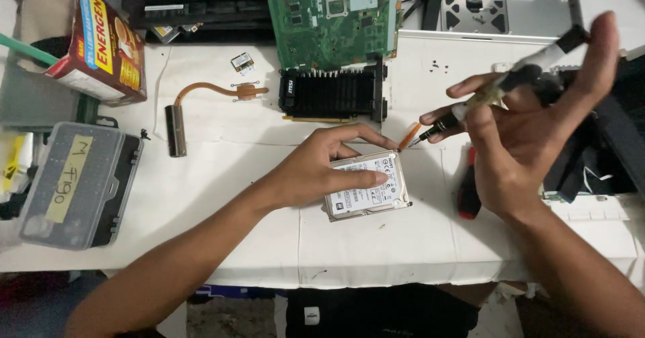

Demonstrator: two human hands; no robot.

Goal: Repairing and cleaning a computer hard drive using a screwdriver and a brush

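Pressing down on a hard drive [368, 187], the left hand [316, 166] lies flat with its fingers spread over the top and one fingertip on the white label. The drive sits on the white bench [222, 197], near the front edge, a bit tilted.

The right hand [531, 130] is up above the bench, closed around a screwdriver [500, 89]. Its tip points down and left at the top right corner of the drive, where it seems to touch. The two hands are apart, one on each side of that corner.

A small orange stick [408, 136] lies just beside the tip. A red and black tool [469, 190] lies on the bench under the right hand.

Behind the drive is a black card with fins [332, 95], and past that a green board [329, 15]. A copper pipe [201, 99] lies to the left. A grey case [77, 183] and a red box [101, 46] sit at the far left.
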